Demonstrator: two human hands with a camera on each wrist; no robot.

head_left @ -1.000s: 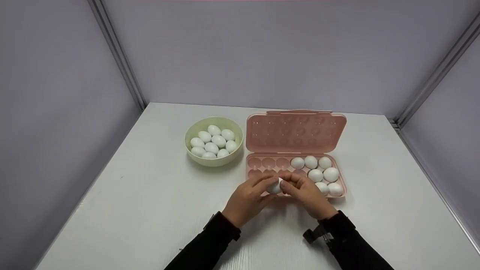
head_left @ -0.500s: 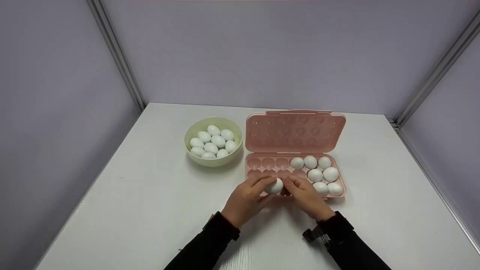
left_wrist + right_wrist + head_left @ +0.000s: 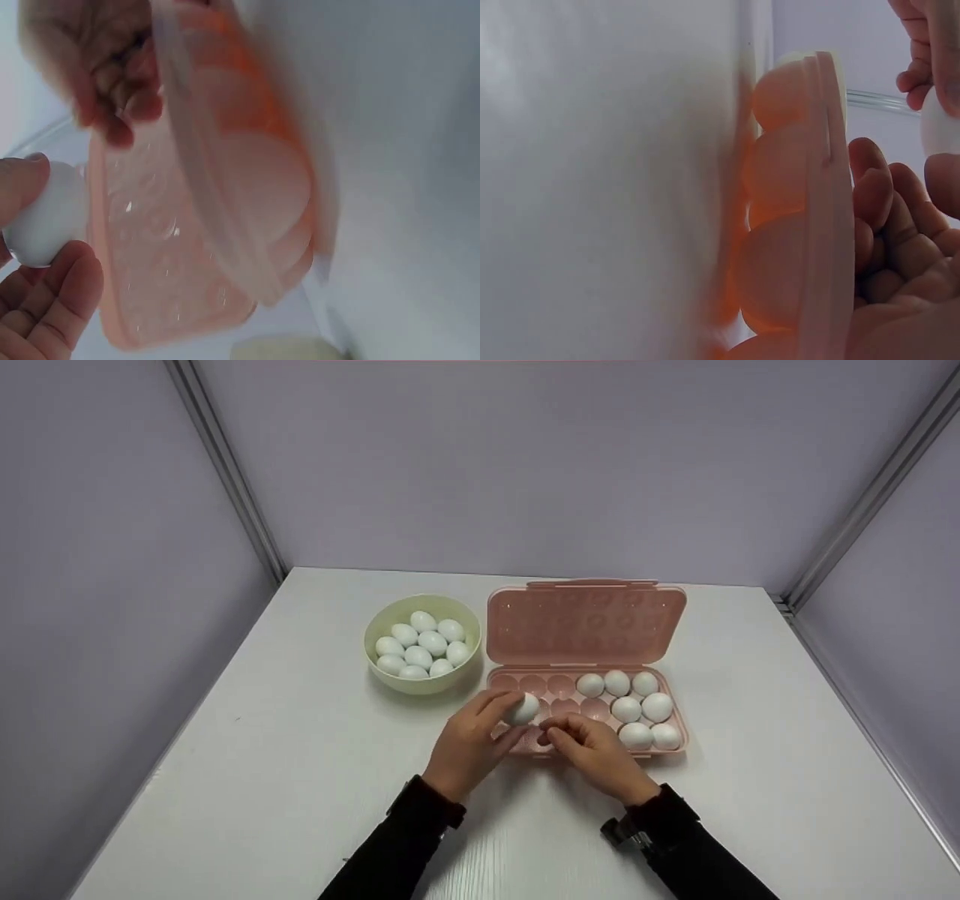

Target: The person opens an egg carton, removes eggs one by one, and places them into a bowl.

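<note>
My left hand (image 3: 466, 742) pinches a white egg (image 3: 523, 709) between thumb and fingers, above the left part of a pink egg carton (image 3: 551, 668). In the left wrist view the same egg (image 3: 52, 217) shows between the fingertips. My right hand (image 3: 600, 754) hovers over the carton's near edge, fingers loosely curled, a small gap away from the egg. Nothing shows within its fingers (image 3: 904, 232) in the right wrist view. Several white eggs (image 3: 626, 709) fill cups at the carton's right; cups toward the left are bare, some hidden by my left hand.
Left of the carton stands a pale green bowl (image 3: 375, 669) with several white eggs (image 3: 433, 643). The carton's lid (image 3: 585, 626) stands raised at the back. A white table (image 3: 300, 720) carries everything, with grey panels (image 3: 495, 472) behind and at the sides.
Both hands were at the egg earlier. My right hand has since come off it, and my left hand has carried the egg left and slightly away from me.
</note>
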